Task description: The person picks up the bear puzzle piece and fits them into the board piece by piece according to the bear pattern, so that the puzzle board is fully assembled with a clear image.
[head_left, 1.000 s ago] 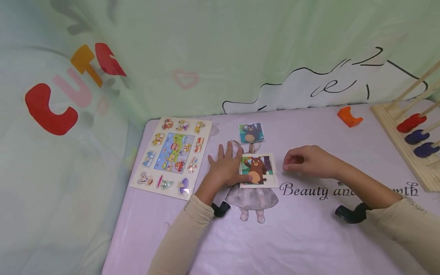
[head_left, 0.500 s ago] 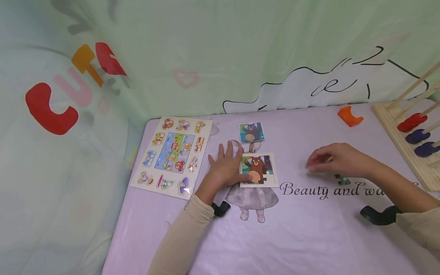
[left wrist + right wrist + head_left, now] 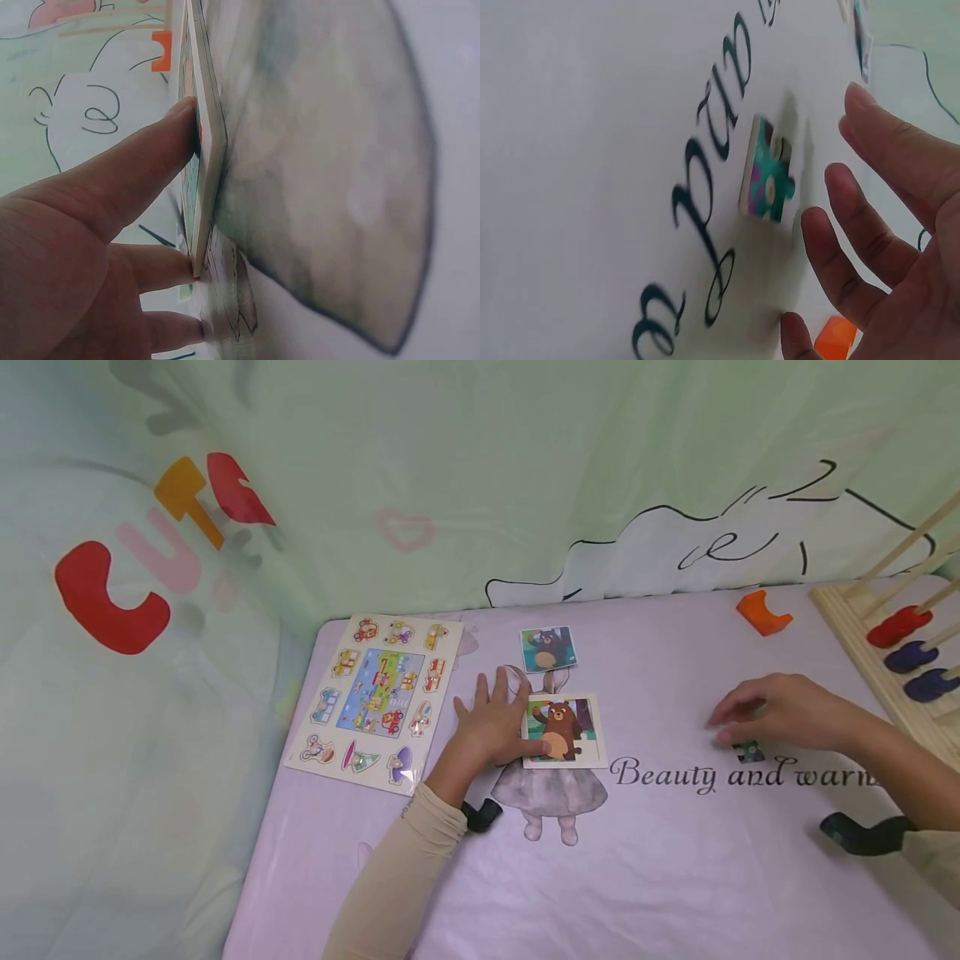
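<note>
My left hand (image 3: 491, 722) lies spread at the left edge of a small bear puzzle board (image 3: 591, 762). Its thumb presses on the board's picture, and in the left wrist view two fingertips show at the far end of the board (image 3: 214, 142). At the board's lower right, a pale spot shows where the picture stops. My right hand (image 3: 787, 714) hovers over a loose jigsaw piece (image 3: 767, 176), green with purple and a brown part, lying beside the printed lettering. Nothing is between the right fingers, which are apart from the piece in the right wrist view.
Behind the board lies a bear picture card (image 3: 548, 650). A vehicle peg puzzle (image 3: 450, 647) is on the left. At the back right sit an orange notched block (image 3: 763, 614) and a wooden bead frame (image 3: 862, 652). A green printed curtain (image 3: 465, 460) hangs behind.
My right hand has moved right, from beside the puzzle board to over the loose jigsaw piece, which has come into sight. The left hand and the board have stayed in place.
</note>
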A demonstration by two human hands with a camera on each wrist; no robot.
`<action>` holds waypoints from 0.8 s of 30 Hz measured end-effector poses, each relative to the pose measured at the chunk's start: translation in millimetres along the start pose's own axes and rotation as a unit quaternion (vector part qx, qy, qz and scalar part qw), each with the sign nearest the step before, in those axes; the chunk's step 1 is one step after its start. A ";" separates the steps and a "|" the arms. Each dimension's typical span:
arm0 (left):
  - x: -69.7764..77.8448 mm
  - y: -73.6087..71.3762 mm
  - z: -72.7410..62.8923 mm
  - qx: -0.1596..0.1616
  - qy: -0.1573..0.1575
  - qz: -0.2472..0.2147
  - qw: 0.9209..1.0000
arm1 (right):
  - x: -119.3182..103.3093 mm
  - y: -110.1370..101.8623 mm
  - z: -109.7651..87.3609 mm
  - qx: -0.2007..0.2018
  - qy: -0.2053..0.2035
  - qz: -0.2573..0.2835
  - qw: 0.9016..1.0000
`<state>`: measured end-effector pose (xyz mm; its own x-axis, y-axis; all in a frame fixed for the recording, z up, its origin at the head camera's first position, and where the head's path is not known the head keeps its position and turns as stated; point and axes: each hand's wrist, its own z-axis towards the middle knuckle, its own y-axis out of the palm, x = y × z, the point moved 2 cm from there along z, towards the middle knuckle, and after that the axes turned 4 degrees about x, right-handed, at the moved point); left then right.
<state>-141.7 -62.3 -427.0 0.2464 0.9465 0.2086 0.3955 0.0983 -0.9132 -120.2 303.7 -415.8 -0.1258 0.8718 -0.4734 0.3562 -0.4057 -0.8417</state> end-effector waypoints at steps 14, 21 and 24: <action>0.1 -0.6 -1.0 -0.002 -0.001 -0.002 1.000 | 19.0 2.0 -4.2 -0.008 0.017 -0.010 1.000; -0.3 -0.2 -0.5 -0.002 0.000 -0.006 1.000 | 21.8 1.4 -6.2 -0.014 0.019 -0.015 1.000; -0.6 -0.2 -0.7 -0.002 0.000 -0.007 1.000 | 22.6 2.0 -6.4 -0.017 0.018 -0.014 1.000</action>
<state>-141.3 -63.0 -426.7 0.2406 0.9452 0.2207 0.4028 0.1097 -0.9087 -116.5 324.4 -426.6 -0.1027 0.8926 -0.4389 0.3848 -0.3713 -0.8450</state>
